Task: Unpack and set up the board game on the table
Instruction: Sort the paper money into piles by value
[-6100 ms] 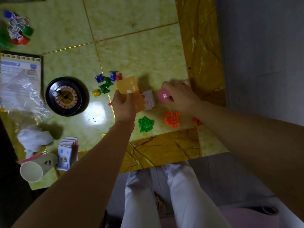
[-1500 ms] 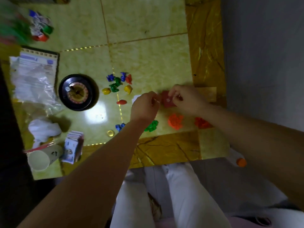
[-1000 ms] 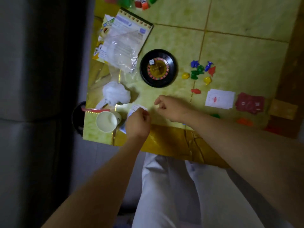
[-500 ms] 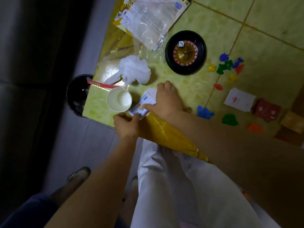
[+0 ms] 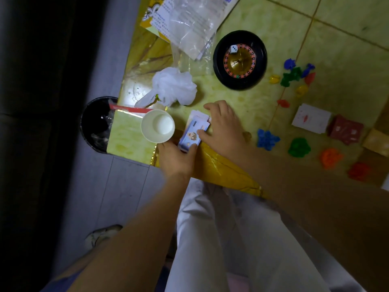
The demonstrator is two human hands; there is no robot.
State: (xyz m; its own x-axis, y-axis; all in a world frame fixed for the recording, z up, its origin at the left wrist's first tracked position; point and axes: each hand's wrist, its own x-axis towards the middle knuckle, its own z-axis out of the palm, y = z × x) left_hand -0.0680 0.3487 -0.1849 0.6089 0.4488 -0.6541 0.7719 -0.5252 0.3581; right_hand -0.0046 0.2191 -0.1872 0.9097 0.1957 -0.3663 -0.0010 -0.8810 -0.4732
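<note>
Left hand (image 5: pixel 176 158), right hand (image 5: pixel 224 128): fingers of both curl round stack of blue-and-white paper play notes (image 5: pixel 193 132); round white paper cup (image 5: pixel 157 126) just beside.

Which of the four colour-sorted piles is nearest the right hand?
The blue pile, just beside the right hand; the green pile, orange pile and red pile lie in a row ever farther from it.

Single head view, wide-angle, aimed steeply down at table (image 5: pixel 259 106) corner, close range, frame tilted.
</note>
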